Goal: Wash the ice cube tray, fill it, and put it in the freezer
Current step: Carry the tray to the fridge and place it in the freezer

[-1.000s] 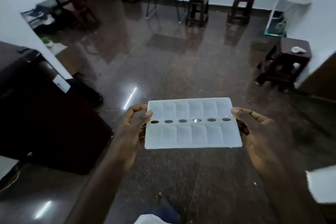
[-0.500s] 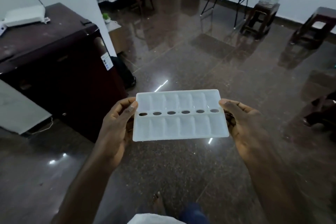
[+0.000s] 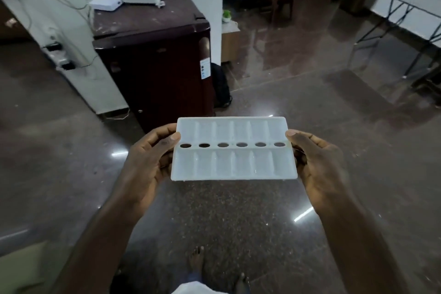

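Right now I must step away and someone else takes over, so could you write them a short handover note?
Left hand: grips the tray's left end, thumb on top.
Right hand: grips its right end, thumb on top.
Tray: held level above the floor, a little short of the fridge, whose door looks shut.
Done: the tray is in hand near the fridge. I cannot tell whether it has been washed or holds water.
Left: likely free one hand, open the fridge, set the tray in the freezer and close the door.
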